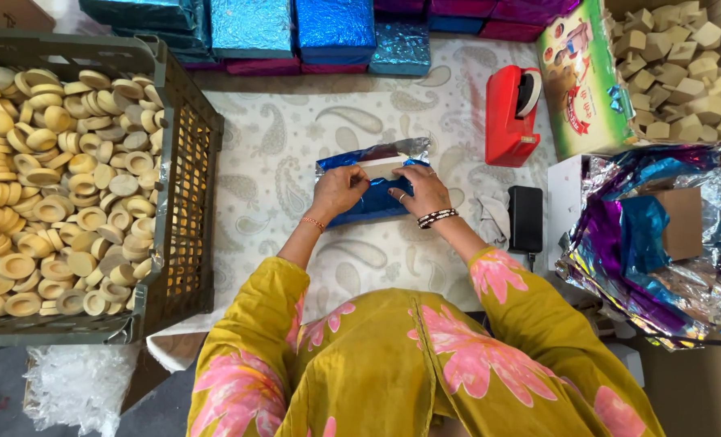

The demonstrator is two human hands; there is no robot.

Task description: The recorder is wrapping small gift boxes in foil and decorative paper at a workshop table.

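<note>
Plastic heap: at the far left bottom we are seeing a crumpled clear plastic heap (pixel 77 387) lying below the crate
Crate: a dark slatted crate (pixel 189 202) is standing at the left, and it is holding pale round wooden discs (pixel 61 186) piled to the brim
Surface: a paisley-patterned cloth surface (pixel 279 146) is carrying the work in the middle
Left hand: our left hand (pixel 338 190) is pressing down on the left part of the blue foil parcel (pixel 374 198), the grip curled over its wrap, an orange bangle sitting on the wrist
Parcel: the blue foil parcel is lying at the middle of the surface, just in front of us, with a silver flap of foil standing open at its far edge and a pale box face showing there
Right hand: our right hand (pixel 421 190) is resting on the right part of the same parcel, fingers bent and holding the foil down, a ring on one finger and beaded bangles on the wrist
Wrapped stack: blue and magenta wrapped boxes (pixel 312 28) are lining the far edge
Tape dispenser: a red tape dispenser (pixel 508 117) is standing to the right of the parcel, apart from it
Black box: a small black box (pixel 525 218) is lying near our right forearm
Printed carton: a green printed carton (pixel 583 81) is leaning beside pale wooden blocks (pixel 684 65)
Foil sheets: loose blue, purple and silver foil sheets (pixel 652 243) are spilling at the far right
</note>
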